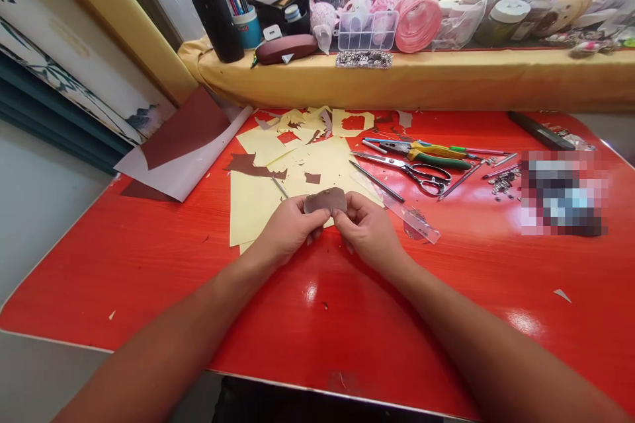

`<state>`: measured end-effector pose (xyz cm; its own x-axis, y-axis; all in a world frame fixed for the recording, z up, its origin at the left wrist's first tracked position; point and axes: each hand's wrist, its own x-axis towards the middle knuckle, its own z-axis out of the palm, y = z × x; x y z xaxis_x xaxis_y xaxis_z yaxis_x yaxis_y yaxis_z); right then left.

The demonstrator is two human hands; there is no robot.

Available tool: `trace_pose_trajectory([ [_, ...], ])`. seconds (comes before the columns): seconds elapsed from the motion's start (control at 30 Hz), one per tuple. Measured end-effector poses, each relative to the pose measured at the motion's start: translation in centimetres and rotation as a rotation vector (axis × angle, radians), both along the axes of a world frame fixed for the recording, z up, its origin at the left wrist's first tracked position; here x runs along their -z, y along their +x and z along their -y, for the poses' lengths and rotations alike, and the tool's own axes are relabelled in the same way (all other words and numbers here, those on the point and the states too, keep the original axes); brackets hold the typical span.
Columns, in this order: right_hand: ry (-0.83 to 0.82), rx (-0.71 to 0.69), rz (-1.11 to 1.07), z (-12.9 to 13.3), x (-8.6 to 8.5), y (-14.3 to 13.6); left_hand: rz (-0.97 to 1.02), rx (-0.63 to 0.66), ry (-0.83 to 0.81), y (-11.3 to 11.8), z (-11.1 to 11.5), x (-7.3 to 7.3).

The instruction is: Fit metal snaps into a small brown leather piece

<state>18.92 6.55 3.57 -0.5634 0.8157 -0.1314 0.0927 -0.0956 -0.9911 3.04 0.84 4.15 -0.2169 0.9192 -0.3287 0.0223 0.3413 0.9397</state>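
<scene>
Between my two hands is a small brown piece of sheet material [325, 201], perhaps leather, held up above the table. My left hand [292, 225] pinches its left end, thumb at the lower edge. At the other end my right hand [364, 221] pinches it the same way, and the two thumb tips nearly meet. The fingers behind the piece are partly hidden. Under and beyond the hands lie pale yellow paper sheets [248, 205] with brown offcuts [248, 164] on them. A clear ruler [411, 219] and a dark pencil [377, 180] are just right of my right hand.
Scissors [426, 175], pliers [436, 155] and several pens lie right of the paper. Small metal fasteners [506, 184] are scattered farther right, near a blurred-out object [564, 193]. A brown sheet [188, 125] curls at the left. A cluttered ledge [297, 79] runs along the back.
</scene>
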Motion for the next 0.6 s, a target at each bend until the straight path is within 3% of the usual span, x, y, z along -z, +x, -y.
trace_pose_trajectory([
  [0.13,0.009,-0.001,0.01,-0.02,-0.15,-0.03,-0.117,-0.05,0.055,0.47,0.12,-0.21],
  [0.6,-0.001,-0.052,0.008,0.25,-0.91,0.17,-0.096,-0.108,0.062,0.77,0.24,-0.86],
])
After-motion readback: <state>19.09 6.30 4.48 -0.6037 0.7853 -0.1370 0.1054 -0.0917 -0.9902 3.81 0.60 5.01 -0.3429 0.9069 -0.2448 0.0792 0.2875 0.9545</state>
